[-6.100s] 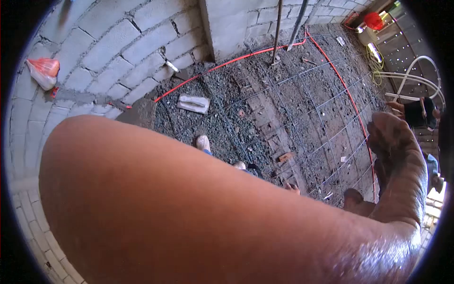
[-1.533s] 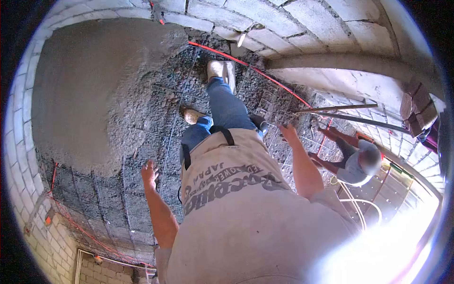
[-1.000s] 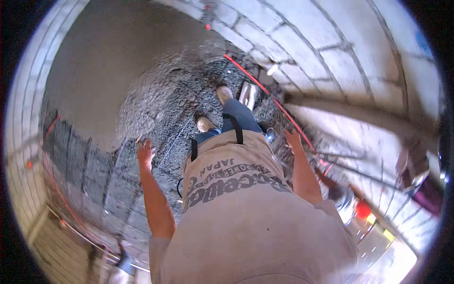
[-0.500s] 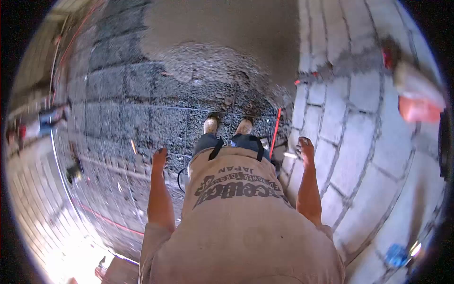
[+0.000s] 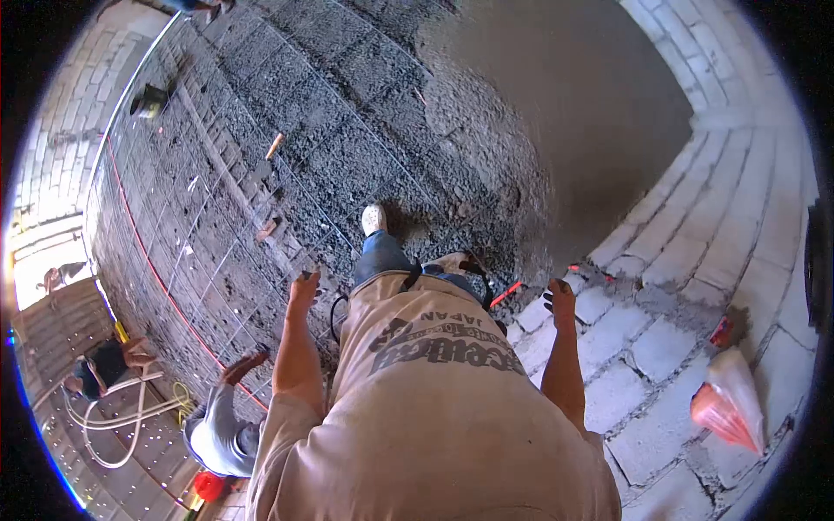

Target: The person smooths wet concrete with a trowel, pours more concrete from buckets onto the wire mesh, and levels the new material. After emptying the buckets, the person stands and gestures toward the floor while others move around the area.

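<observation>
Both hands hang empty, fingers loosely curled on nothing. The left hand [image 5: 304, 287] hovers over the steel wire mesh on dark gravel [image 5: 252, 165], away from the grey concrete-block wall [image 5: 660, 347]. The right hand [image 5: 560, 300] is close beside that wall. The smooth patch of wet grey concrete [image 5: 591, 122] runs along the wall.

The shirt [image 5: 434, 408] is pale beige with dark grey lettering, the jeans [image 5: 382, 256] blue, the shoe [image 5: 373, 217] off-white. The left hand [image 5: 303, 291] and right hand [image 5: 560, 300] are smudged grey. The wet concrete [image 5: 573, 113] is plain grey. The gravel [image 5: 347, 148] is darker, under a square-gridded wire mesh [image 5: 217, 252] edged by a red line [image 5: 148, 260]. The block wall [image 5: 660, 347] is pale grey, the bag [image 5: 728, 404] orange and white.
</observation>
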A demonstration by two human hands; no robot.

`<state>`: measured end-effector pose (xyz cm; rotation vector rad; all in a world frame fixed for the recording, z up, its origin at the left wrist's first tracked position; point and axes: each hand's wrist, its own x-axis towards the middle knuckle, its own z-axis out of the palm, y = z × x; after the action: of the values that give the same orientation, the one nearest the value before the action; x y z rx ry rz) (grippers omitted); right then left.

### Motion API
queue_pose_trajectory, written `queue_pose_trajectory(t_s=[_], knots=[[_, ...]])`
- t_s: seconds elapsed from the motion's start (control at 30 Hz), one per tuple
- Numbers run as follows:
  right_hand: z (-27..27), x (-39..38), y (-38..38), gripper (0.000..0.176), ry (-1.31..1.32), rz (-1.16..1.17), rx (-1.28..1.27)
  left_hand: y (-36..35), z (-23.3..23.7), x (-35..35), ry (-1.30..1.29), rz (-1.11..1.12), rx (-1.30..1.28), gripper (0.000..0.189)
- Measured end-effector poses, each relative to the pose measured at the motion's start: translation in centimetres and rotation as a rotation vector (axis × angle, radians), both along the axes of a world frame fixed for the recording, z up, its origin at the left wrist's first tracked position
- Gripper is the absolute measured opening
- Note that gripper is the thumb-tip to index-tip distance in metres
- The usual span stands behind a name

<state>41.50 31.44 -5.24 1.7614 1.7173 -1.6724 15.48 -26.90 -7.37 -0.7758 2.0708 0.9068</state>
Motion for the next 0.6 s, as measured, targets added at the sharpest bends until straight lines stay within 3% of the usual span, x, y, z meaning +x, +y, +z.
queue_pose_trajectory(t_s=[0.17,0.2,0.23,0.33,0.37,0.47,0.53,0.6], knots=[[-0.4,-1.2,-1.0,0.039,0.017,0.025,0.02,-0.7,-1.0,-1.7,-0.037,0.069,0.055,0.045],[0.0,-1.6,-2.0,0.04,-0.006,-0.043,0.002,-1.3,-1.8,-2.3,-0.029,0.091,0.074,0.044],[0.7,-2.1,-2.9,0.04,-0.028,-0.108,-0.015,-3.4,-5.1,-3.2,0.037,-0.025,0.064,0.041],[1.6,-3.0,-5.7,0.043,-0.114,-0.083,-0.004,-2.5,-2.4,-7.8,0.044,0.123,0.21,0.041],[2.4,-3.5,-6.6,0.043,-0.12,-0.082,0.006,-1.9,-0.9,-9.5,0.063,0.073,0.17,0.041],[4.3,-5.5,-9.3,0.043,-0.159,-0.152,0.0,-4.5,-4.1,-13.8,0.159,-0.024,0.155,0.041],[5.2,-7.0,-10.3,0.044,-0.148,-0.199,0.037,-5.4,-4.9,-16.3,0.224,0.066,0.266,0.044],[6.2,-9.0,-10.9,0.043,-0.144,-0.204,0.054,-6.3,-5.3,-19.0,0.137,-0.02,0.143,0.045]])
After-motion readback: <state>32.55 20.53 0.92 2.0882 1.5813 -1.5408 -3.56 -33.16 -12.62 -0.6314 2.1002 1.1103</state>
